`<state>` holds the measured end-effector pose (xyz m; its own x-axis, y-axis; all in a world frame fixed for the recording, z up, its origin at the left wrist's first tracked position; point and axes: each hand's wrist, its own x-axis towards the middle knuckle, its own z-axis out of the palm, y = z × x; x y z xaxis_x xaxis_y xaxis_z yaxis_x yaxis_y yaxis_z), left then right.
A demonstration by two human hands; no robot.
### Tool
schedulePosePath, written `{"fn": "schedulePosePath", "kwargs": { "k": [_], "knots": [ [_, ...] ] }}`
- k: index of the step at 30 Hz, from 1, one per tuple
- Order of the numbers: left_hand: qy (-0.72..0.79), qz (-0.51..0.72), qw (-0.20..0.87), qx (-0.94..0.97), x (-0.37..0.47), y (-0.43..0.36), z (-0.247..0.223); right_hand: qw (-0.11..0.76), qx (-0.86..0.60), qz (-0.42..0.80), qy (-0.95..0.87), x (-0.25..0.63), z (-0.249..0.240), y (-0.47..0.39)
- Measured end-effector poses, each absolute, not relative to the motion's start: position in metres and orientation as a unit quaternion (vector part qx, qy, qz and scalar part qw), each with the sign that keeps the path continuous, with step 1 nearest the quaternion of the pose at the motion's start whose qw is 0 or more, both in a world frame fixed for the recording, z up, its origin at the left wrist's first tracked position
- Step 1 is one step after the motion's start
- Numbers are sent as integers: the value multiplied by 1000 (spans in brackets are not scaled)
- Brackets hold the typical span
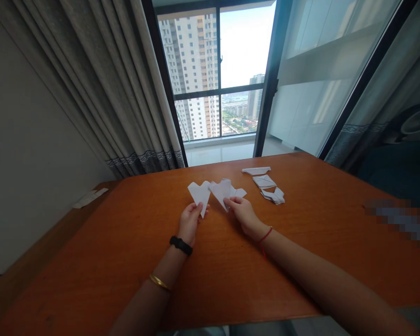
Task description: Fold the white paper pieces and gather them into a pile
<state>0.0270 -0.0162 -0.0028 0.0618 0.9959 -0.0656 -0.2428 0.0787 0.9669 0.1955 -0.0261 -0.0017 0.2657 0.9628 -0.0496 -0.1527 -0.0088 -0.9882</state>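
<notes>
My left hand [190,219] pinches the pointed lower end of a folded white paper piece [199,192], whose two-lobed top spreads upward. In my right hand [243,212] is a similar folded paper piece [221,190], gripped near its lower point between thumb and fingers. The two pieces come close or touch at their upper inner edges. Behind the right-hand piece shows another white paper part [238,192]; whether it is joined to it I cannot tell. Both hands are just above the table.
Right of my hands on the wooden table [126,261] lie a flat folded strip [256,171], a folded paper square [264,181] and a folded paper shape [273,195]. A pale strip [90,198] rests at the left edge. Curtains and a window stand beyond.
</notes>
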Motion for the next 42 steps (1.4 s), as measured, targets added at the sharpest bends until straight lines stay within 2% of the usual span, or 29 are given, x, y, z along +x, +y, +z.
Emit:
{"fn": "schedulePosePath", "kwargs": {
  "k": [3, 6, 11, 19, 22, 24, 26, 28, 31, 35, 38, 40, 42],
  "knots": [
    [405, 531, 646, 370, 32, -24, 2, 598, -514, 512, -341, 184, -3, -33],
    [388, 536, 645, 382, 34, -29, 4, 601, -505, 526, -329, 181, -4, -34],
    [424, 500, 590, 471, 37, -31, 4, 548, -464, 545, -433, 181, 0, -37],
    [397, 438, 632, 500, 32, -25, -7, 482, -439, 534, -539, 178, 5, -43],
    [432, 457, 609, 483, 30, -22, -11, 449, -479, 441, -612, 188, 5, -37],
    [449, 475, 602, 458, 30, -20, -11, 415, -551, 296, -660, 199, 5, -30],
    [454, 491, 604, 434, 30, -19, -10, 337, -632, 127, -687, 212, 4, -24],
    [455, 500, 608, 417, 31, -19, -7, 229, -677, 15, -700, 222, 3, -19],
    [451, 508, 609, 410, 32, -20, -5, 133, -686, -14, -716, 226, 2, -16],
    [441, 504, 616, 414, 33, -21, -4, 107, -689, 2, -716, 221, 4, -21],
    [433, 502, 625, 411, 33, -22, -5, 135, -698, 31, -703, 225, 9, -21],
    [428, 501, 629, 412, 34, -24, -5, 241, -676, 77, -692, 230, 13, -19],
    [430, 494, 631, 417, 35, -26, -5, 392, -631, 191, -642, 232, 15, -18]
  ]
}}
